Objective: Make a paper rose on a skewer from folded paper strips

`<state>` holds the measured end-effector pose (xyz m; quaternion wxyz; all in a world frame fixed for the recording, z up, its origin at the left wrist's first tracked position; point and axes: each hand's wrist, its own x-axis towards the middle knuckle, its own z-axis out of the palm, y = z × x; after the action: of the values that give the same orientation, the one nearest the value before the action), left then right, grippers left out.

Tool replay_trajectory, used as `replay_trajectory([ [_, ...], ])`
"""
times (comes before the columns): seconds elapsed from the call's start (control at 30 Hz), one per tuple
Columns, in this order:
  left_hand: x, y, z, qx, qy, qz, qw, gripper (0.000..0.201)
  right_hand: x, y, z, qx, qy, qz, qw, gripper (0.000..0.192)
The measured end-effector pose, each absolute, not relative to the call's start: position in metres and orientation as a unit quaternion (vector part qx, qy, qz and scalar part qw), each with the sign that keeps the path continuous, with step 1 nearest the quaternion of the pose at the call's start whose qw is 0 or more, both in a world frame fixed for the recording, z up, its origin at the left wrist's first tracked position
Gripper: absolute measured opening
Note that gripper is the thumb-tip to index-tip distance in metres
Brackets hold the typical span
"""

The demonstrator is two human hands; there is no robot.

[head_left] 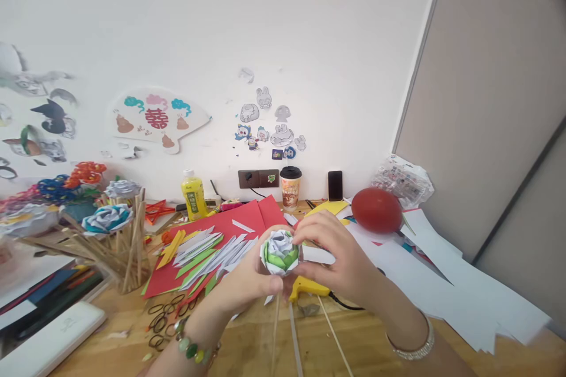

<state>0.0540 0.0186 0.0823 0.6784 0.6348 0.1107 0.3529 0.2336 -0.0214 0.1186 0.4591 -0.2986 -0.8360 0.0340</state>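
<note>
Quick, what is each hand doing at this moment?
Left hand: closed around the paper flower, holding it from below.
Right hand: fingers pinching the flower's top edge.

- paper flower (279,252) held up at centre, left hand (247,284) below-left of it, right hand (336,259) on its right side
- glue gun (305,288) on table (247,347) just behind/under the hands
- thin sticks (292,336) on table in front of glue gun
- cut paper strips (207,250) on card sheet (239,227), left of flower
- stick holder (121,253) further left, near table edge
- rubber bands (161,321) in front of card sheet
- bottle (193,195), cup (290,187), phone (335,185) along back wall
- balloon (377,210) right of phone, behind right hand
- loose sheets (442,288) at far right
</note>
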Motion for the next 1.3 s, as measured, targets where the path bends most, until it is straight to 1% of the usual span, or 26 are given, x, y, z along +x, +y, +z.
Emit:
replay_trajectory([
  [0.1,0.052,0.013,0.092,0.653,0.15,0.361,0.649,0.072,0.231,-0.025,0.121,-0.311,-0.831,-0.042,0.46,0.013],
  [0.17,0.051,0.011,0.096,0.662,0.172,0.362,0.633,0.065,0.23,-0.026,0.123,-0.292,-0.833,-0.1,0.46,0.009],
  [0.23,0.05,0.011,0.097,0.666,0.179,0.374,0.62,0.058,0.23,-0.027,0.124,-0.264,-0.836,-0.149,0.457,0.009],
  [0.3,0.051,0.012,0.094,0.659,0.172,0.381,0.626,0.055,0.23,-0.027,0.125,-0.245,-0.835,-0.189,0.455,0.01],
  [0.4,0.052,0.015,0.087,0.626,0.164,0.366,0.669,0.06,0.23,-0.029,0.125,-0.242,-0.831,-0.229,0.446,0.012],
  [0.47,0.052,0.016,0.083,0.612,0.172,0.363,0.681,0.061,0.229,-0.03,0.126,-0.247,-0.833,-0.235,0.435,0.014],
  [0.6,0.053,0.016,0.082,0.618,0.18,0.37,0.669,0.055,0.229,-0.031,0.126,-0.261,-0.842,-0.226,0.413,0.017],
  [0.77,0.053,0.016,0.082,0.607,0.175,0.37,0.681,0.057,0.229,-0.033,0.128,-0.261,-0.846,-0.248,0.392,0.013],
  [0.87,0.053,0.016,0.083,0.612,0.168,0.367,0.68,0.056,0.229,-0.034,0.129,-0.267,-0.852,-0.239,0.382,0.015],
  [0.97,0.053,0.014,0.085,0.613,0.161,0.371,0.678,0.055,0.229,-0.034,0.126,-0.267,-0.849,-0.232,0.393,0.017],
  [1.07,0.055,0.013,0.086,0.603,0.151,0.372,0.69,0.057,0.227,-0.033,0.122,-0.264,-0.836,-0.25,0.411,0.018],
  [1.17,0.055,0.012,0.088,0.597,0.148,0.373,0.695,0.054,0.226,-0.032,0.12,-0.258,-0.822,-0.268,0.43,0.018],
  [1.3,0.054,0.012,0.089,0.595,0.158,0.382,0.689,0.055,0.227,-0.031,0.123,-0.241,-0.835,-0.242,0.432,0.014],
])
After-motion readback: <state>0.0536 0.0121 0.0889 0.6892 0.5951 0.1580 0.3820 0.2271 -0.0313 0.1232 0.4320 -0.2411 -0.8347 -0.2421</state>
